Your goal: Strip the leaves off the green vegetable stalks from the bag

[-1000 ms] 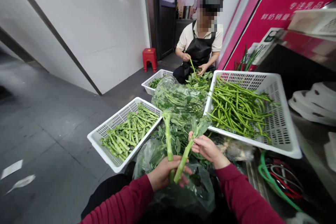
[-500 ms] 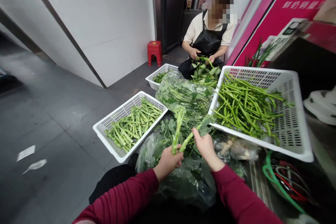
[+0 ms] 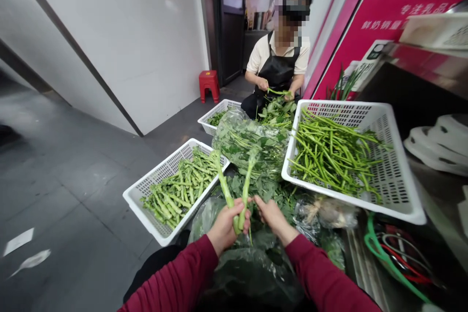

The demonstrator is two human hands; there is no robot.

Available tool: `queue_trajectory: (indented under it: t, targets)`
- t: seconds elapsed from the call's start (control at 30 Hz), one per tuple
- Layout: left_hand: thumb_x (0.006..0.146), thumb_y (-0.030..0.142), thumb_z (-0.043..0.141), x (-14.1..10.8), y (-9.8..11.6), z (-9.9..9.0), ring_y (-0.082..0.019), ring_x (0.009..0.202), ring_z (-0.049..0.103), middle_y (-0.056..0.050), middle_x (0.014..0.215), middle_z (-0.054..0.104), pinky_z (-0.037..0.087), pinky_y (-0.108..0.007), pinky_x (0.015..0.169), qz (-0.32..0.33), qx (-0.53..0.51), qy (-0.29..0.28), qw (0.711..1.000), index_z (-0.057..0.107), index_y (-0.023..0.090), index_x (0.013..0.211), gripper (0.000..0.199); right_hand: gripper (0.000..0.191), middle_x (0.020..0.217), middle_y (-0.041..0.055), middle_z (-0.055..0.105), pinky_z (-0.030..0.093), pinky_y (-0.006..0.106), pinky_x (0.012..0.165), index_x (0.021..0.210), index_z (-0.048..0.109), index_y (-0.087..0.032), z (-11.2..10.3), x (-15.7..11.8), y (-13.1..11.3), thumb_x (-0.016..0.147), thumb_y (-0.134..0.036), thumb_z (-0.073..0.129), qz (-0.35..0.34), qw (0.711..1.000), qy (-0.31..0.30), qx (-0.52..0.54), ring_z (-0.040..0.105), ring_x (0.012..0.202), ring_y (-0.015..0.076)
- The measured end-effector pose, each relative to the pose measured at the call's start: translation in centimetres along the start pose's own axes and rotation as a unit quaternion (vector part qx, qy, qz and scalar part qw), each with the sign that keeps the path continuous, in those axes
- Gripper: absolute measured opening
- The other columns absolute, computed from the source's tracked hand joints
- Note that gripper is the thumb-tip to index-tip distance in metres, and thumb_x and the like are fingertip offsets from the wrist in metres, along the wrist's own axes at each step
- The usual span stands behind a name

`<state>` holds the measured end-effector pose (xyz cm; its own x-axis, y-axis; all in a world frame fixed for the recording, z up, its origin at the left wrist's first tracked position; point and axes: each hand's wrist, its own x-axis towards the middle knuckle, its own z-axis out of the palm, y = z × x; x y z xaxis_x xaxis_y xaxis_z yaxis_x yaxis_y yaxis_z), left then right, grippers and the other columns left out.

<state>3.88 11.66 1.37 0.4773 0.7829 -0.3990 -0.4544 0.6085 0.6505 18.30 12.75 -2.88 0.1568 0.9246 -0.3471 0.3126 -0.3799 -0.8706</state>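
Two thick green vegetable stalks (image 3: 246, 187) with budded tops rise from my left hand (image 3: 227, 224), its fingers wrapped round their lower ends. My right hand (image 3: 272, 217) is just to the right, thumb and fingers drawn together near the stalks. Whatever it pinches, if anything, is too small to make out. Below both hands lies a clear plastic bag (image 3: 256, 268) with leafy greens in it. Trimmed stalks (image 3: 179, 190) of like kind fill much of a white slotted basket (image 3: 142, 209) on the left.
At the right a larger white basket (image 3: 402, 165) holds thin green stems (image 3: 332, 151). Bagged leafy greens (image 3: 252, 136) lie ahead. A co-worker (image 3: 280, 63) in a black apron sits beyond, handling greens. Behind are a red stool (image 3: 208, 86) and a small white basket (image 3: 208, 126).
My right hand has come off the second stalk's upper part and down near my left hand. Both stalks now stand more upright in my left hand. The view has shifted slightly.
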Motion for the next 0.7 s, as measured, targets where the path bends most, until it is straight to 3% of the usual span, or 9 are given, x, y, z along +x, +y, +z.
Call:
queue_trajectory:
  t: [0.07, 0.13, 0.17, 0.23, 0.3, 0.4, 0.5, 0.6, 0.7]
  targets:
    - [0.072, 0.032, 0.057, 0.0, -0.3, -0.3, -0.009, 0.036, 0.047, 0.002, 0.057, 0.052, 0.035, -0.02, 0.032, -0.035, 0.0, -0.018, 0.999, 0.049, 0.014, 0.102, 0.035, 0.052, 0.069, 0.0127, 0.06, 0.041, 0.032, 0.057, 0.092, 0.057, -0.009, -2.3, 1.7, 0.0, 0.064, -0.053, 0.058, 0.016, 0.986, 0.029, -0.164, 0.057, 0.067, 0.0245]
    - [0.072, 0.033, 0.058, -0.2, -0.9, -0.6, -0.009, 0.037, 0.048, 0.002, 0.057, 0.052, 0.035, -0.02, 0.033, -0.052, 0.01, -0.028, 0.998, 0.049, 0.015, 0.102, 0.037, 0.062, 0.082, 0.0186, 0.061, 0.041, 0.035, 0.067, 0.099, 0.055, -0.006, -4.3, 2.6, -0.5, 0.056, -0.05, 0.065, 0.011, 0.963, 0.071, -0.261, 0.057, 0.081, 0.0294]
    - [0.072, 0.033, 0.058, -0.4, -1.2, -0.7, -0.009, 0.038, 0.049, 0.002, 0.057, 0.053, 0.036, -0.02, 0.034, -0.054, 0.02, -0.03, 0.998, 0.049, 0.015, 0.103, 0.037, 0.061, 0.084, 0.0186, 0.061, 0.04, 0.035, 0.069, 0.098, 0.055, -0.007, -5.0, 2.8, -0.8, 0.057, -0.051, 0.064, -0.002, 0.962, 0.083, -0.261, 0.056, 0.083, 0.0293]
    - [0.071, 0.032, 0.059, -0.7, -1.7, -0.8, -0.01, 0.039, 0.05, 0.001, 0.058, 0.054, 0.037, -0.02, 0.035, -0.048, 0.051, -0.037, 0.997, 0.049, 0.014, 0.102, 0.038, 0.05, 0.079, 0.0129, 0.061, 0.041, 0.03, 0.061, 0.092, 0.056, -0.013, -5.8, 2.8, -1.6, 0.068, -0.056, 0.05, -0.047, 0.982, 0.08, -0.164, 0.057, 0.072, 0.0232]
    - [0.07, 0.032, 0.06, -1.0, -2.1, -0.7, -0.01, 0.04, 0.051, 0.001, 0.059, 0.055, 0.038, -0.021, 0.037, -0.042, 0.091, -0.048, 0.994, 0.05, 0.013, 0.101, 0.037, 0.042, 0.066, 0.0043, 0.057, 0.037, 0.025, 0.048, 0.084, 0.054, -0.017, -5.7, 2.5, -2.3, 0.076, -0.056, 0.037, -0.09, 0.994, 0.068, -0.004, 0.051, 0.053, 0.015]
    - [0.069, 0.032, 0.061, -1.2, -2.4, -0.4, -0.01, 0.04, 0.051, 0.001, 0.059, 0.055, 0.039, -0.021, 0.038, -0.028, 0.147, -0.052, 0.987, 0.052, 0.012, 0.096, 0.035, 0.031, 0.053, -0.0044, 0.045, 0.028, 0.021, 0.038, 0.079, 0.045, -0.02, -4.7, 1.6, -2.8, 0.078, -0.05, 0.038, -0.11, 0.976, 0.101, 0.155, 0.037, 0.039, 0.0095]
    - [0.069, 0.033, 0.059, -0.9, -2.3, 0.0, -0.009, 0.04, 0.049, 0.002, 0.059, 0.054, 0.038, -0.021, 0.038, 0.009, 0.178, 0.005, 0.984, 0.052, 0.01, 0.101, 0.04, 0.022, 0.056, -0.003, 0.047, 0.034, 0.022, 0.047, 0.077, 0.045, -0.02, -3.0, -0.1, -2.6, 0.079, -0.042, 0.042, -0.189, 0.965, 0.159, 0.09, 0.043, 0.047, 0.0109]
    - [0.069, 0.032, 0.058, 0.0, -2.1, 0.3, -0.009, 0.04, 0.047, 0.003, 0.056, 0.053, 0.038, -0.021, 0.039, 0.049, 0.232, 0.059, 0.97, 0.051, 0.01, 0.108, 0.046, 0.016, 0.064, 0.0019, 0.054, 0.036, 0.025, 0.059, 0.076, 0.05, -0.019, -1.7, -2.1, -2.2, 0.08, -0.034, 0.044, -0.309, 0.941, 0.111, -0.077, 0.05, 0.06, 0.0136]
    - [0.067, 0.028, 0.058, 0.7, -2.1, -0.2, -0.009, 0.042, 0.048, 0.002, 0.057, 0.056, 0.04, -0.022, 0.043, 0.087, 0.358, 0.129, 0.921, 0.056, 0.011, 0.104, 0.041, 0.015, 0.06, 0.0007, 0.052, 0.034, 0.025, 0.055, 0.077, 0.049, -0.019, -2.1, -2.3, -2.1, 0.081, -0.032, 0.042, -0.286, 0.947, 0.121, -0.083, 0.047, 0.054, 0.013]
